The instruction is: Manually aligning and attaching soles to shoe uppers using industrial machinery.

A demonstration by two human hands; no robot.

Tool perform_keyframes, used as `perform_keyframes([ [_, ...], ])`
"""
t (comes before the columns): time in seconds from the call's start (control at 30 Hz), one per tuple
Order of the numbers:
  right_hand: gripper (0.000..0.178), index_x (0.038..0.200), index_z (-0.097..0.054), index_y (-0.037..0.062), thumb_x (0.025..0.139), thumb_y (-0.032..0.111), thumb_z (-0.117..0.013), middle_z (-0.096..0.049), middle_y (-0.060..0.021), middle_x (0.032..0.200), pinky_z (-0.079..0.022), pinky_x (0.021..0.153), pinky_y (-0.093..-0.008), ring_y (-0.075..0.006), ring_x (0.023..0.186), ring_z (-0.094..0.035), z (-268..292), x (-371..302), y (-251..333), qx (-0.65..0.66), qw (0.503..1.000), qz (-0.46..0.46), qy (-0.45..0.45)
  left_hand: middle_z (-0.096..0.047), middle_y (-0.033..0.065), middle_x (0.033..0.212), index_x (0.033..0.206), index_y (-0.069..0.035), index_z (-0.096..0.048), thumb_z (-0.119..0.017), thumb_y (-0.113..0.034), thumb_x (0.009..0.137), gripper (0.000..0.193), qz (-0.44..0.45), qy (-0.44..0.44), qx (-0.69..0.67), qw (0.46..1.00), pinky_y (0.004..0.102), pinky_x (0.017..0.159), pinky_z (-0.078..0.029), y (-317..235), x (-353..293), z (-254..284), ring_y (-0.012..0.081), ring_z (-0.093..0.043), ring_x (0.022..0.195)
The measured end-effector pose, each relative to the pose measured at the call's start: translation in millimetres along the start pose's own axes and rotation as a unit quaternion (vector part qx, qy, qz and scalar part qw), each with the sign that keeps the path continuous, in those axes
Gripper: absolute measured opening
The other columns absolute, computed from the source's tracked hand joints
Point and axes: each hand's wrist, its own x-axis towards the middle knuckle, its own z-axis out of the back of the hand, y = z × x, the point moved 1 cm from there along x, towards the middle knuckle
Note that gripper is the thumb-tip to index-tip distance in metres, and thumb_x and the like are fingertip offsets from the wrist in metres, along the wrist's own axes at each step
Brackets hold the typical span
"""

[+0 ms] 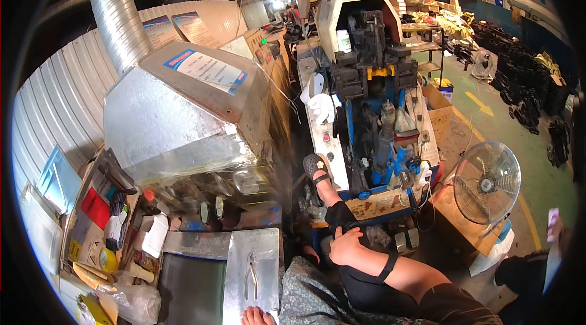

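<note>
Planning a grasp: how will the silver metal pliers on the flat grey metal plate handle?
The silver metal pliers look stiff and probably heavy for their slim size, being metal. Lying flat on the smooth-looking grey metal plate, they'd likely slide rather than roll when pushed. With a gap between the handles, they may close if squeezed.

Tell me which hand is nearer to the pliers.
Left. The left hand is just on the near side of the pliers, not touching them; the right hand rests on the leg, farther off to their right.
</note>
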Motion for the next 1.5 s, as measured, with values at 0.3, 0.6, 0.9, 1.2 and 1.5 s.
perform_keyframes([
  [0.3,0.057,0.141,-0.049,0.001,0.088,0.023,-0.056,-0.023,-0.0207,0.159,-0.045,0.085,-0.0685,-0.0672,0.12,-0.04,22,-7,-8,0.067,0.997,0.024,-0.007,-0.057,0.0221,0.129,0.122,0.0,-0.059,-0.053,-0.03,0.094,0.041,-0.008,-0.001,0.002,1.0,0.0524,0.105,-0.036,-1,4,2,0.0417,-0.048,0.122],
  [0.6,0.055,0.141,-0.05,0.0016,0.092,0.026,-0.047,-0.023,-0.0206,0.159,-0.044,0.086,-0.0698,-0.0677,0.12,-0.041,22,-3,-18,0.076,0.996,0.034,-0.008,-0.056,0.0226,0.131,0.124,-0.001,-0.059,-0.053,-0.03,0.094,0.042,-0.007,0.005,0.012,1.0,0.0526,0.106,-0.035,1,4,-1,0.0422,-0.047,0.125],
  [0.9,0.052,0.135,-0.056,0.0024,0.091,0.03,-0.046,-0.026,-0.0221,0.158,-0.045,0.08,-0.0705,-0.0682,0.117,-0.042,16,-1,-18,0.086,0.995,0.044,-0.035,-0.054,0.0224,0.133,0.125,-0.002,-0.058,-0.053,-0.029,0.093,0.042,-0.001,-0.003,0.001,1.0,0.054,0.104,-0.035,5,1,-8,0.0425,-0.048,0.122],
  [1.2,0.051,0.112,-0.071,0.0091,0.087,0.049,-0.05,-0.061,-0.0231,0.123,-0.05,0.091,-0.0478,-0.0338,0.116,-0.06,4,-5,-21,0.073,0.986,0.086,-0.125,-0.06,0.0155,0.123,0.11,-0.007,-0.064,-0.06,-0.026,0.078,0.037,0.051,-0.046,-0.031,0.997,0.0549,0.101,-0.036,-20,11,33,0.0395,-0.051,0.122],
  [1.5,0.064,0.142,-0.05,0.0125,0.092,0.051,-0.04,-0.023,-0.0274,0.157,-0.04,0.105,-0.0511,-0.0409,0.136,-0.043,5,-11,13,-0.052,0.997,0.048,-0.004,-0.054,0.0214,0.134,0.125,-0.005,-0.06,-0.066,-0.019,0.083,0.045,0.127,-0.131,-0.166,0.969,0.0524,0.11,-0.034,-1,-25,64,0.043,-0.045,0.129],
])
